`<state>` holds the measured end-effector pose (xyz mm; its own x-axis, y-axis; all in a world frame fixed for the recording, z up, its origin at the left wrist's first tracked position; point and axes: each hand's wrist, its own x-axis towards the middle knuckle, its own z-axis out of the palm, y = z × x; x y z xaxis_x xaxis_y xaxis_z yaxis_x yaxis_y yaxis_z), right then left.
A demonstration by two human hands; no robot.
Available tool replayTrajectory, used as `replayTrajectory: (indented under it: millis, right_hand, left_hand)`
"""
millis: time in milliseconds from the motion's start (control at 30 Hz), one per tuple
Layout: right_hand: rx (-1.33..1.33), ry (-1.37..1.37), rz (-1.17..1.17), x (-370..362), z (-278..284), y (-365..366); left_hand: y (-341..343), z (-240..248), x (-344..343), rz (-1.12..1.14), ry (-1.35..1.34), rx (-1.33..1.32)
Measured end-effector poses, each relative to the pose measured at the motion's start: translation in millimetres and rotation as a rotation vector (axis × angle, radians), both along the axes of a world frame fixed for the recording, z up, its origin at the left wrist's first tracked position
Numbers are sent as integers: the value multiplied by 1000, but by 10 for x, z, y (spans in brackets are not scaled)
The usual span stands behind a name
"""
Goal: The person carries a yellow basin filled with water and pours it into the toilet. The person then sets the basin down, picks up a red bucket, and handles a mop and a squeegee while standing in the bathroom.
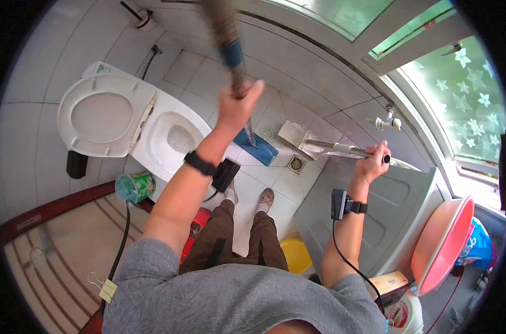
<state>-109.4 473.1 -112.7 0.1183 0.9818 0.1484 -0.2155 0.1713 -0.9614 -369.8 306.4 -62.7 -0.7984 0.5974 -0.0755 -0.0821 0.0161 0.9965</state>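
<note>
My left hand (235, 111) is closed round the pole of a flat mop (257, 149). Its blue rectangular head lies on the white tiles just past the toilet, and the upper pole, blurred, rises towards the top of the view. In my right hand (371, 165) is the black-ended grip of a metal-handled tool (335, 147). A whitish, boxy head (292, 134) sits at that tool's far end, near the wall; its exact kind is unclear. Black devices are strapped to both wrists.
At left stands a white toilet (194, 121) with its lid raised, beside a green bin (136, 187). A grey ribbed unit (370, 209) is at right, with a pink basin (442, 245) beyond it. A floor drain (296, 163) and yellow basin (295, 255) are also visible.
</note>
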Motion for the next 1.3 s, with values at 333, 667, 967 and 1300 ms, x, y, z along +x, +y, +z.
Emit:
replayTrajectory:
  millis: [333,667,967,1300]
  right_hand:
    - [54,45,256,-1320,259,-272]
    - [293,-142,674,-3159,29,-724]
    - [572,-154,1069,-4060,-819,-1368]
    - [409,-268,1236,-2947,-1208,-669]
  left_hand:
    - [-899,657,-11,196,-103,269]
    - [-1442,315,211,241,-167,377]
    - [-1664,130,366,124,6,326]
    - [-1747,110,264,163,50,302]
